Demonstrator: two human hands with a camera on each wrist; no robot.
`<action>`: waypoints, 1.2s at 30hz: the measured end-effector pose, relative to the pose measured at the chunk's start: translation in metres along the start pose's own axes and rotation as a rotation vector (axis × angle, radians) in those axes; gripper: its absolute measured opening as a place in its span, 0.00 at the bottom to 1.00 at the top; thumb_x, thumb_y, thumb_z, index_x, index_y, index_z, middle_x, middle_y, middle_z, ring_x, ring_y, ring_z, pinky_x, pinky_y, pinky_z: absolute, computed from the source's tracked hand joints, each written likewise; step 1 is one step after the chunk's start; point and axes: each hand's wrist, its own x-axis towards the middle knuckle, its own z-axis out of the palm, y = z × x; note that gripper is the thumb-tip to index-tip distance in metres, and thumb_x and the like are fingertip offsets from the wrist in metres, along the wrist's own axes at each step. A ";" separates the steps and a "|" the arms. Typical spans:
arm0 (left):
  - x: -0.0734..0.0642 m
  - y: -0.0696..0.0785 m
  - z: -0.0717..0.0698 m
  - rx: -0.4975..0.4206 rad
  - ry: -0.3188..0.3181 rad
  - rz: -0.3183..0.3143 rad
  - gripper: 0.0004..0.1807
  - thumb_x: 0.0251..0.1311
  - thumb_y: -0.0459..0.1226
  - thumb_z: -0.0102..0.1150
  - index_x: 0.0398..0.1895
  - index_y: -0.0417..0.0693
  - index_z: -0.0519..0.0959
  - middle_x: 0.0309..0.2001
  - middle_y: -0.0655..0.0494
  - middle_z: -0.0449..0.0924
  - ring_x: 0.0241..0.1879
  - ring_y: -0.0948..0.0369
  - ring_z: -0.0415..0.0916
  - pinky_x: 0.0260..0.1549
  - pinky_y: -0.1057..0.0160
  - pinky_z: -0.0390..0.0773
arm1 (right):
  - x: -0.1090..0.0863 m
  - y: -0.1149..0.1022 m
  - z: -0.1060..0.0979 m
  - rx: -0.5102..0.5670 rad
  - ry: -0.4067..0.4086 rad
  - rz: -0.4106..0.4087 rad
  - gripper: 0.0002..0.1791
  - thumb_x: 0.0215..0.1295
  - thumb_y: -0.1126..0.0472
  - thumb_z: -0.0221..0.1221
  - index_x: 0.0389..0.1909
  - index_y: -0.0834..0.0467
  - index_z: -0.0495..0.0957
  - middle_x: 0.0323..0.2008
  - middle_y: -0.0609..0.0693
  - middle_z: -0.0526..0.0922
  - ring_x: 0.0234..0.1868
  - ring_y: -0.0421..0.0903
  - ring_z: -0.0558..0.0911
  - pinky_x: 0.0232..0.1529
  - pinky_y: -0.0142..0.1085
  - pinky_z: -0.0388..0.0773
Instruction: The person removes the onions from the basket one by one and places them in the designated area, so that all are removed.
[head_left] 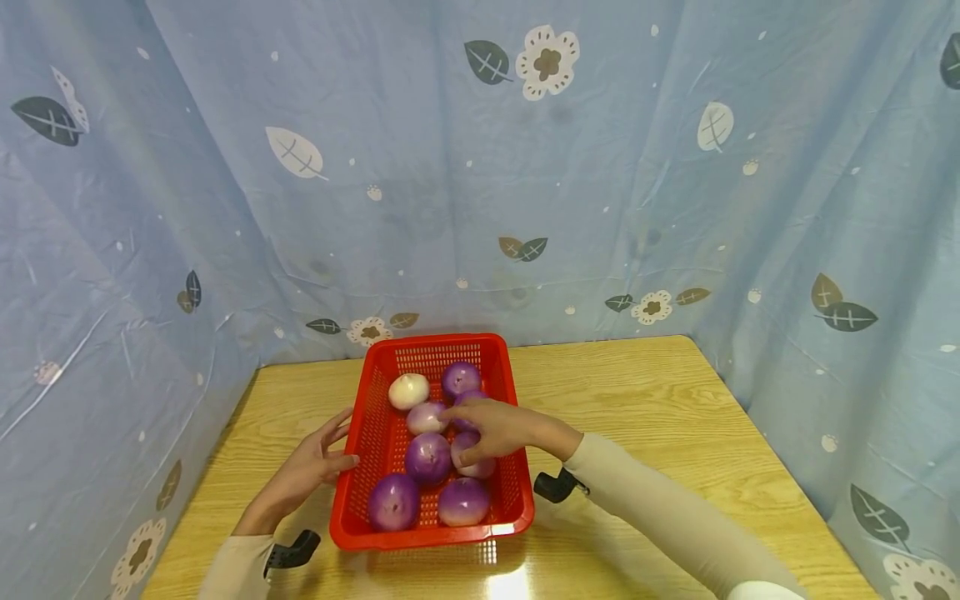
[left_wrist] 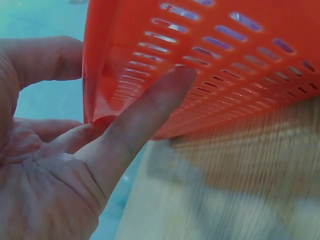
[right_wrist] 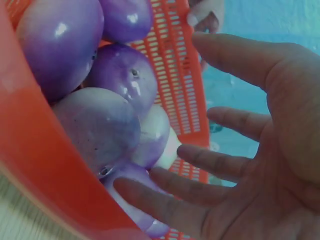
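A red plastic basket with slotted walls stands on the table, holding several shiny purple onions and a whiter onion. At the basket's left side, my left hand grips the rim, the thumb over the edge and the fingers along the outer wall. In the left wrist view one finger lies against the slots. My right hand reaches over the right rim, just above the onions in the middle. Its fingers are spread and hold nothing in the right wrist view. This hand partly hides the onions beneath it.
The wooden table extends to both sides of the basket. Blue curtains with leaf and flower prints hang behind the table and along its left and right sides.
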 end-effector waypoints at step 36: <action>0.001 -0.005 -0.007 -0.004 -0.028 -0.006 0.49 0.63 0.31 0.59 0.80 0.51 0.39 0.74 0.28 0.48 0.57 0.38 0.77 0.42 0.46 0.85 | 0.049 -0.001 0.009 0.248 -0.351 0.402 0.23 0.52 0.63 0.69 0.50 0.53 0.75 0.46 0.48 0.71 0.41 0.45 0.77 0.39 0.49 0.86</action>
